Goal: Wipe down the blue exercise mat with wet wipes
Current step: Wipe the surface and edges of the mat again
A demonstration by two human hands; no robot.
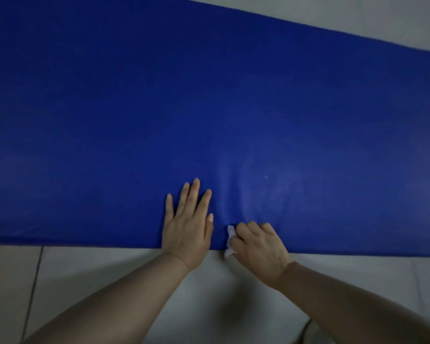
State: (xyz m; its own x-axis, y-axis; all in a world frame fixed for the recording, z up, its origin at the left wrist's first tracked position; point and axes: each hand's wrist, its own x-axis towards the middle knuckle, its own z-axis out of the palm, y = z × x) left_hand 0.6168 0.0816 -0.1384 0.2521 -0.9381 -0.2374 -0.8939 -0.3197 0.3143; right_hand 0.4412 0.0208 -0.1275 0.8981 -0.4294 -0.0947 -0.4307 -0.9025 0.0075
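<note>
Near mat [209,108] edge: our left hand [187,228] flat; right hand [260,247] clutching wipe [230,238], mostly hidden beneath curled fingers.

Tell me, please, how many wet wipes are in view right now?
1. The wet wipe is bunched in the right hand at the blue mat's near edge; more could be hidden under it.

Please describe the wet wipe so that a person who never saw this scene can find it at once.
Find the big blue mat on the pale floor, then follow its near edge to the two hands. The wipe is the small crumpled white piece gripped by the right hand; the flat left hand holds nothing.
</note>
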